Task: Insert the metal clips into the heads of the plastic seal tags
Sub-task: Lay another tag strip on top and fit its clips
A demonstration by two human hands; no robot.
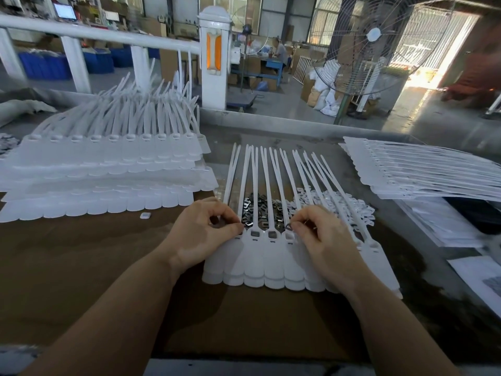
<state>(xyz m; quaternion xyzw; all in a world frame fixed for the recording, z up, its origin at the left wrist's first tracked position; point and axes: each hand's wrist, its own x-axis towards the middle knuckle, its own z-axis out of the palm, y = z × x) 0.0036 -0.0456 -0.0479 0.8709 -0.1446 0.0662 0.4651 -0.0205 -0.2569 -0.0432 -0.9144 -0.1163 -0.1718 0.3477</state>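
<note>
White seal tags (273, 263), dark grey metal clips (260, 210), brown tabletop (81, 267).

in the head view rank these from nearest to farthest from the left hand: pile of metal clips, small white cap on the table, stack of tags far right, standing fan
From the left hand:
1. Pile of metal clips, just right of it.
2. Small white cap, to its left.
3. Stack of tags, far right.
4. Standing fan, beyond the table.

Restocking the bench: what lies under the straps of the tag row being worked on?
Under the straps lies a pile of dark metal clips, with a heap of small white plastic pieces further right. The hands and the straps themselves cover part of both piles.
</note>
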